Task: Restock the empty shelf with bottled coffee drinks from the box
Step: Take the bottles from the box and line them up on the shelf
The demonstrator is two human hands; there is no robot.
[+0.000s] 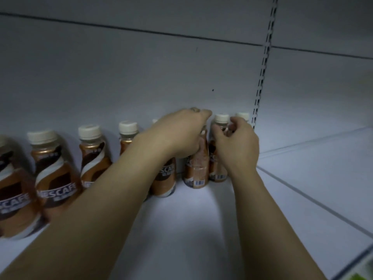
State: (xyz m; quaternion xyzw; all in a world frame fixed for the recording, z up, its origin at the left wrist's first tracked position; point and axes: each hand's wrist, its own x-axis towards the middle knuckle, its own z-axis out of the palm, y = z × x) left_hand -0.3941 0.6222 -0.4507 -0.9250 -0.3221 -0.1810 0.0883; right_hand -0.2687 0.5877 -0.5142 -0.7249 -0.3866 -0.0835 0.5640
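Bottle (196,168) top hidden beneath gripping left hand (181,134).

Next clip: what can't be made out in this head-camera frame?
All head view:
- The held bottle: cap hidden under the left hand.
- The end bottle: only its cap shows; the right hand covers the rest.
- The neighbouring bottle: unclear whether the right hand grips it; the fingers are blurred.
- The far-left bottle: cut off by the left edge.
- The box: out of frame.
- The small print on labels: too blurred.
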